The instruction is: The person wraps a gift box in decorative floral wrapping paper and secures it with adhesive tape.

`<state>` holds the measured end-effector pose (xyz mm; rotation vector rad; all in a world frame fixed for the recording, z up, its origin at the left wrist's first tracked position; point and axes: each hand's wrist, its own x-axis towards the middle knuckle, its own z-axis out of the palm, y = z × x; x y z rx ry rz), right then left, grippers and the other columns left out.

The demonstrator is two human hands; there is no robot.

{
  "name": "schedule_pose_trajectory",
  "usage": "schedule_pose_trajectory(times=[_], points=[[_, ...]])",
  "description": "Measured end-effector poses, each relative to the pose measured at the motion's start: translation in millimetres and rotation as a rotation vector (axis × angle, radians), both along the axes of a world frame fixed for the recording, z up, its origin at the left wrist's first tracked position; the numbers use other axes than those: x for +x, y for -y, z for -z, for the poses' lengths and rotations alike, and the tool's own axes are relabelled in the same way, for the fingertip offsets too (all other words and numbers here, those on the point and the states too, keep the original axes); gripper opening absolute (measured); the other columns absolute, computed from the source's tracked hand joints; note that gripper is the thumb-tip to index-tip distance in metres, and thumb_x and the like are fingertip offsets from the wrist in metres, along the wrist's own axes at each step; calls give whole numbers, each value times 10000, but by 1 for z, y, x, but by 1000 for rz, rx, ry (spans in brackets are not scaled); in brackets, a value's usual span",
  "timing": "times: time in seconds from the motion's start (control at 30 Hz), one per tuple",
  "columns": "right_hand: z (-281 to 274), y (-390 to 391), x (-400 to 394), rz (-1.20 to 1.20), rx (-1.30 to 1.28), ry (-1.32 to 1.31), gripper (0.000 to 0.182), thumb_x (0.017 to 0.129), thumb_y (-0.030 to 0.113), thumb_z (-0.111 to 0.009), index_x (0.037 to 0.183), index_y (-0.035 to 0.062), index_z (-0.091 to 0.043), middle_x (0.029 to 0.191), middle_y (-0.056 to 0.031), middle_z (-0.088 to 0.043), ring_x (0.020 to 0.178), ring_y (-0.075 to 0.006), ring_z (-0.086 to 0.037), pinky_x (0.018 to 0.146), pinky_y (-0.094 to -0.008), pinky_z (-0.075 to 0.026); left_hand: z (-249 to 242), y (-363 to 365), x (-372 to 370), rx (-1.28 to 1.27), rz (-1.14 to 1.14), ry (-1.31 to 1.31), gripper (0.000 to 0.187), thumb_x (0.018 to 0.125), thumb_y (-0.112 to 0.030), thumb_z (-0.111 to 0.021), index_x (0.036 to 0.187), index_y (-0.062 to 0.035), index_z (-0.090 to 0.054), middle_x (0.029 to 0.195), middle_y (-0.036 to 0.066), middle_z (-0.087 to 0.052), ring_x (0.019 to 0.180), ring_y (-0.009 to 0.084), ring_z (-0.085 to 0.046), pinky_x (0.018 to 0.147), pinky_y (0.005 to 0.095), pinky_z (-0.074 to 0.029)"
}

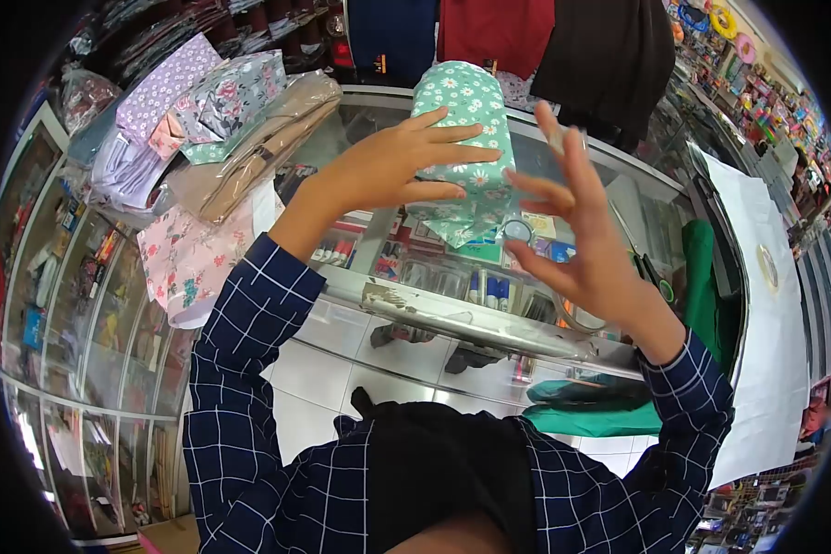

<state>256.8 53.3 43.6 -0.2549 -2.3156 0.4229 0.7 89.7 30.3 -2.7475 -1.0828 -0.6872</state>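
Observation:
A box-shaped parcel (464, 88) in green daisy-print gift wrap stands on the glass counter, with a loose pointed flap of the paper (457, 226) at its near end. My left hand (402, 162) lies over the parcel's left side and top, fingers stretched out and spread. Just right of the parcel, my right hand (586, 231) is raised with its fingers apart and slightly blurred. A small round ring-shaped thing (517, 230) shows right by the right thumb tip. Below that hand, a roll of clear tape (582, 319) is partly hidden.
Scissors (654, 277) lie on the counter's right side beside green material (699, 286) and large white sheets (757, 351). Packaged floral and brown fabrics (249, 129) are piled at left, above pink floral paper (194, 258). Folded dark and red cloths (499, 32) lie behind. The metal counter edge (452, 314) runs before me.

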Motion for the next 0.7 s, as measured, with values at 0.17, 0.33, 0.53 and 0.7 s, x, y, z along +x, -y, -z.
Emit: schedule_pose_trajectory(times=[0.17, 0.33, 0.53, 0.7], points=[[32, -17, -29, -65, 162, 140, 705, 809, 14, -632, 1425, 154, -318, 1511, -208, -184, 1024, -358, -586, 807, -381, -503, 3, -4, -3, -22, 9, 47, 511, 819, -394, -639, 1308, -289, -533, 1426, 8, -434, 1344, 371, -319, 1080, 483, -319], [19, -12, -46, 48, -405, 131, 564, 851, 35, -546, 1370, 219, -428, 1487, -183, -266, 897, -328, -570, 824, -390, -458, 10, -8, -4, -21, -6, 36, 511, 825, -374, -618, 1311, -237, -540, 1448, 19, -408, 1363, 358, -291, 1103, 481, -268], [33, -52, -41, 296, 795, 0, 830, 665, 74, -800, 1363, 160, -358, 1493, -224, -237, 1165, -309, -479, 823, -372, -394, 4, 0, -8, 19, 35, 27, 538, 784, -318, -659, 1304, -270, -531, 1409, 35, -452, 1345, 384, -305, 1094, 476, -303], [39, -70, -44, 101, 378, -215, 956, 625, 59, -799, 1410, 132, -258, 1508, -206, -164, 1125, -369, -502, 857, -410, -481, 1, 2, -2, -14, 20, 24, 586, 766, -307, -723, 1311, -203, -534, 1418, 23, -446, 1362, 345, -298, 1097, 470, -287]])
